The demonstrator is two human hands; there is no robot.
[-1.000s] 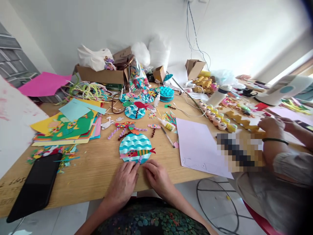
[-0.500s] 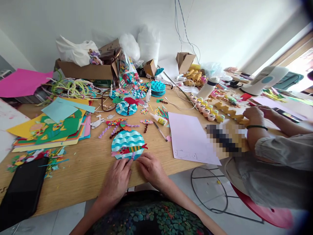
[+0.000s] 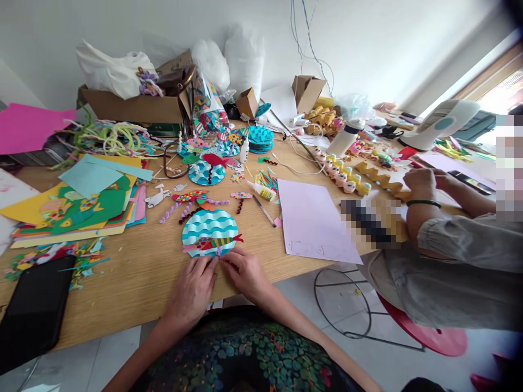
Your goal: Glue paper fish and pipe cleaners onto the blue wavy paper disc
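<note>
A round blue-and-white wave-patterned paper disc (image 3: 208, 226) lies on the wooden table (image 3: 134, 277) in front of me, with a striped paper fish (image 3: 218, 243) stuck across its lower part. My left hand (image 3: 192, 288) rests on the table with its fingertips touching the disc's near edge. My right hand (image 3: 245, 272) sits beside it, fingers pinched at a small purple piece under the fish. What exactly the fingers hold is too small to name.
A black phone (image 3: 35, 310) lies at the near left. Stacked coloured paper (image 3: 77, 209), a white sheet (image 3: 314, 220), a glue bottle (image 3: 261, 190), more wave discs (image 3: 206, 171) and cardboard boxes (image 3: 131, 106) crowd the table. Another person's hands (image 3: 423, 182) work at the right.
The camera view has swung to the right, so everything sits further left in the picture. Both my hands stay at the disc's near edge, the right fingers drawing closer to the fish.
</note>
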